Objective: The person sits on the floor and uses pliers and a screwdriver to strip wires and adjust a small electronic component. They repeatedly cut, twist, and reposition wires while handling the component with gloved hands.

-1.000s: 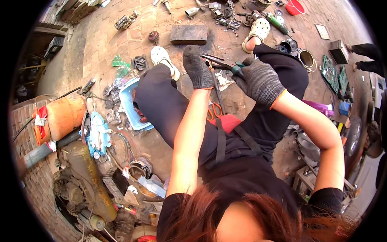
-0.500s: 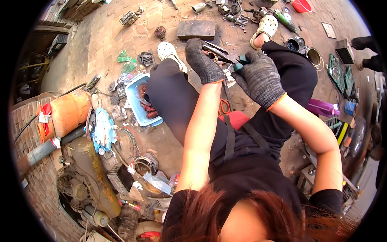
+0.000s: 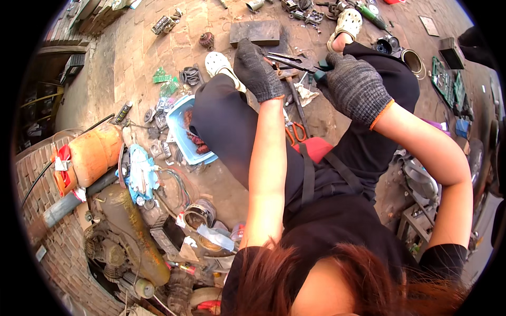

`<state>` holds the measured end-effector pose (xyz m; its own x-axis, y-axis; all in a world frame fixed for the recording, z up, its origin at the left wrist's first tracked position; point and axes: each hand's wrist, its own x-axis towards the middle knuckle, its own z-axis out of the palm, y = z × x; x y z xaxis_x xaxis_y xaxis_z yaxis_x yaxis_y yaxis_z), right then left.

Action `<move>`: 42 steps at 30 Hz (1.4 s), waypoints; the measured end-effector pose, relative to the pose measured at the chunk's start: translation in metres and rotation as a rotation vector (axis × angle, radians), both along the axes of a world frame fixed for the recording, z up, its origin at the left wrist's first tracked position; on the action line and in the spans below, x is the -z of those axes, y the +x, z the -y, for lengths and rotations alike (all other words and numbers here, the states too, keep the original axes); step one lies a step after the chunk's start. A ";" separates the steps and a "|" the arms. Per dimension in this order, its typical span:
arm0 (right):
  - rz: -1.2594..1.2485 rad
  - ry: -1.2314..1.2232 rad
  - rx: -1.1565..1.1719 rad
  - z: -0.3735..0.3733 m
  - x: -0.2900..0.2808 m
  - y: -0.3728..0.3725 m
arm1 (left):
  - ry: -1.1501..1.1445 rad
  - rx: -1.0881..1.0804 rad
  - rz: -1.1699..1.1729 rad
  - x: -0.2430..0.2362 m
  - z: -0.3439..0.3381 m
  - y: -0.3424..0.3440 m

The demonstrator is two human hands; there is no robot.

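Observation:
My right hand [image 3: 354, 87], in a dark grey knitted glove, is closed round the green handles of a pair of pliers [image 3: 300, 63]. The pliers' jaws point left towards my left hand [image 3: 256, 71], which wears a matching glove. My left fingers are curled closed near the jaw tips; what they hold is hidden behind the glove. On the ground below the pliers lie a hammer [image 3: 298, 100], a crumpled whitish rag [image 3: 305, 95] and orange-handled scissors [image 3: 296, 132]. A dark rectangular metal block [image 3: 255, 32] lies just beyond my left hand.
To the left is a blue plastic basin [image 3: 182, 131] holding reddish-brown coils. Farther left lie an orange gas cylinder [image 3: 89, 155] and a rusty yellowish cylinder [image 3: 132, 231]. On the right are a green tool case [image 3: 441, 79] and a metal ring [image 3: 412, 60]; a green angle grinder [image 3: 370, 16] lies at the back.
My hands have drawn slightly apart, the left shifting left and the right moving right and up. The pliers now lie flatter across the view, exposing more of the hammer beneath.

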<state>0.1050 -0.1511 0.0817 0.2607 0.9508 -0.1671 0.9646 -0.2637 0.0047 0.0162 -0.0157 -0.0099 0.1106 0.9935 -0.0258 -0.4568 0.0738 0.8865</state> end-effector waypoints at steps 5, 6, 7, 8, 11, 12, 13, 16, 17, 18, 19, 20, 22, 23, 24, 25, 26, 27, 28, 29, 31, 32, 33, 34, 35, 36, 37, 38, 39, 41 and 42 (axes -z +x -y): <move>-0.098 -0.213 -0.014 0.006 0.005 -0.001 | -0.199 0.068 0.038 0.012 0.001 -0.006; -0.142 -0.209 -0.024 0.007 0.003 -0.002 | -0.200 0.058 0.046 0.008 0.004 -0.005; -0.186 -0.203 -0.031 0.008 -0.003 -0.005 | -0.200 0.051 0.055 0.003 0.007 -0.004; -0.229 -0.197 -0.039 0.009 -0.006 -0.007 | -0.216 0.046 0.077 0.002 0.010 -0.003; -0.441 -0.167 0.091 0.006 -0.008 -0.008 | -0.279 0.044 0.159 0.000 0.015 0.003; -0.497 -0.206 0.125 0.000 -0.013 -0.007 | -0.307 0.047 0.193 -0.001 0.011 0.004; -0.470 -0.224 0.039 -0.004 -0.016 -0.005 | -0.336 0.042 0.230 -0.002 0.006 0.002; -0.663 0.083 0.085 0.010 0.000 0.010 | -0.438 0.096 0.213 -0.005 0.003 -0.001; -0.687 0.060 0.125 0.013 0.002 0.015 | -0.462 0.107 0.182 -0.009 0.000 -0.004; -0.673 0.059 0.098 0.014 0.001 0.020 | -0.431 0.110 0.130 -0.013 -0.002 -0.005; -0.655 0.054 0.083 0.016 0.002 0.023 | -0.408 0.122 0.078 -0.014 0.000 -0.005; -0.638 0.051 0.069 0.019 0.003 0.027 | -0.385 0.135 0.025 -0.015 0.001 -0.005; -0.440 0.180 -0.023 0.032 0.019 0.035 | -0.349 0.110 0.003 -0.008 0.004 0.007; -0.386 0.146 -0.028 0.030 0.017 0.035 | -0.268 0.124 -0.020 0.000 0.001 0.005; -0.332 0.111 -0.031 0.029 0.014 0.034 | -0.187 0.139 -0.044 0.007 0.000 0.003; -0.300 0.093 -0.017 0.025 0.012 0.033 | -0.186 0.142 -0.108 -0.005 0.003 0.003; -0.258 0.067 -0.028 0.023 0.010 0.032 | -0.131 0.134 -0.161 -0.001 0.001 0.003; -0.216 0.042 -0.038 0.021 0.009 0.031 | -0.076 0.128 -0.213 0.007 -0.002 0.004; -0.171 0.020 -0.047 0.019 0.007 0.031 | -0.017 0.122 -0.262 0.008 -0.003 0.005; -0.162 -0.005 -0.036 0.017 0.002 0.028 | -0.029 0.121 -0.262 0.009 -0.003 0.005; -0.111 0.012 -0.074 0.013 -0.005 0.027 | -0.053 0.117 -0.267 0.006 -0.004 0.002; -0.087 0.022 -0.095 0.010 -0.007 0.026 | -0.034 0.117 -0.263 0.002 -0.003 0.000; -0.085 0.013 -0.082 0.008 -0.009 0.024 | -0.015 0.116 -0.259 -0.004 -0.003 -0.002; -0.073 0.006 -0.085 0.009 -0.010 0.024 | -0.001 0.128 -0.247 -0.005 -0.001 0.000; -0.061 -0.001 -0.089 0.009 -0.011 0.025 | -0.008 0.135 -0.231 -0.001 0.000 0.003; -0.049 -0.008 -0.094 0.009 -0.011 0.026 | -0.015 0.140 -0.214 0.004 -0.001 0.006; -0.044 -0.004 -0.088 0.008 -0.009 0.025 | -0.019 0.137 -0.202 0.005 -0.001 0.006; -0.038 0.000 -0.082 0.008 -0.005 0.025 | -0.044 0.142 -0.196 0.004 -0.001 0.006; -0.032 0.004 -0.075 0.007 -0.003 0.025 | -0.069 0.148 -0.189 0.003 -0.001 0.005; -0.045 -0.013 -0.098 0.004 -0.005 0.019 | -0.089 0.159 -0.181 0.004 -0.002 0.003; -0.051 -0.022 -0.109 0.003 -0.006 0.016 | -0.084 0.166 -0.178 0.008 -0.002 0.002</move>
<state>0.1209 -0.1541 0.0879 0.1469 0.9690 -0.1985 0.9867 -0.1578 -0.0401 0.0184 -0.0136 -0.0177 0.2580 0.9558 -0.1412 -0.2696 0.2115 0.9394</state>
